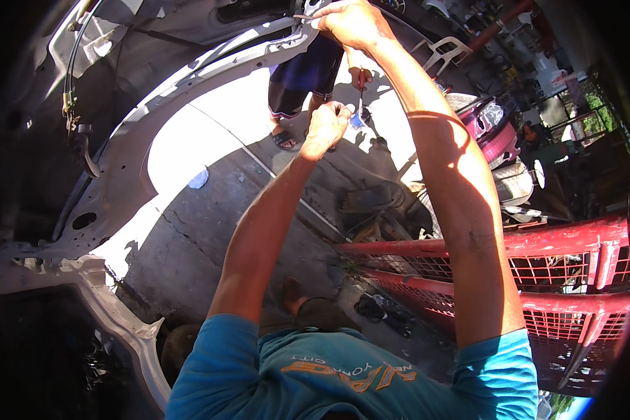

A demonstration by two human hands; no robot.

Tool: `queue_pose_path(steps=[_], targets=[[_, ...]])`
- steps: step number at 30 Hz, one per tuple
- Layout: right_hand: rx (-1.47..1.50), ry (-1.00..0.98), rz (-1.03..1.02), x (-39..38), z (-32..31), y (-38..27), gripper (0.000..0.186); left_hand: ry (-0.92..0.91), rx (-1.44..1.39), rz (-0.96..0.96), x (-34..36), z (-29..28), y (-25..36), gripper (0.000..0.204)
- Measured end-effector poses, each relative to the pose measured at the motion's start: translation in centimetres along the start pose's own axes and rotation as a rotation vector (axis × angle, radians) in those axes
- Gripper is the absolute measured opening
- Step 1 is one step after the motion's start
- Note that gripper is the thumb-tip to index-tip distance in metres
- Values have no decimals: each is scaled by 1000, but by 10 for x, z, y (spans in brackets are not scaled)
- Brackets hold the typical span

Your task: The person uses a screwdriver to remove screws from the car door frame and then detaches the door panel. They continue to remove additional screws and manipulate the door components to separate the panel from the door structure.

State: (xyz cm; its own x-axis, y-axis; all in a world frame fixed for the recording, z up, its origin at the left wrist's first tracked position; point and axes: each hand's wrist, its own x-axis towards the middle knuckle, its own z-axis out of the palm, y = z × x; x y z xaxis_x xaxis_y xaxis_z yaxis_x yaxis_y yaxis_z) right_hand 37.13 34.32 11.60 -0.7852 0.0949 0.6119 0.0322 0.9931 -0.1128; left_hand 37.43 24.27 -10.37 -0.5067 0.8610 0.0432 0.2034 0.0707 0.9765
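Observation:
Both my arms reach forward. My right hand [353, 24] is at the upper corner of a bare grey vehicle body frame [217, 61], its fingers closed on a thin stick-like piece [303, 17] that pokes out to the left. Lower and further left, my left hand [327, 127] is raised with fingers curled into a pinch; what it holds, if anything, is too small to make out. Just beyond it, another person's hand [358, 74] grips a red-handled tool [362, 79] with a slim shaft. A small blue thing [358, 120] shows below that shaft.
Another person's dark shorts [297, 78] and sandalled foot [283, 138] are ahead. Red metal mesh railings [427, 248] stand at right. Cables and a latch-like part [84, 150] hang at left. Beyond are a white plastic chair [444, 54] and a pink part [497, 136].

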Motion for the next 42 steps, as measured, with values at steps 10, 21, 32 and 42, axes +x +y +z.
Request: queue_pose_path(steps=[10, 21, 32, 42], targets=[[-40, -151, 549, 0, -24, -46, 31, -142, 292, -244, 57, 18, 21, 119], [-23, -149, 586, -1, -26, -50, 30, -473, -179, -256, 4, 43, 36, 132], [-92, -144, 596, -3, -42, -49, 29, -224, -352, -70, -55, 118, 25, 72], [-25, -150, 590, -1, -26, -59, 31, -147, -262, -219, -204, -26, -35, 42]])
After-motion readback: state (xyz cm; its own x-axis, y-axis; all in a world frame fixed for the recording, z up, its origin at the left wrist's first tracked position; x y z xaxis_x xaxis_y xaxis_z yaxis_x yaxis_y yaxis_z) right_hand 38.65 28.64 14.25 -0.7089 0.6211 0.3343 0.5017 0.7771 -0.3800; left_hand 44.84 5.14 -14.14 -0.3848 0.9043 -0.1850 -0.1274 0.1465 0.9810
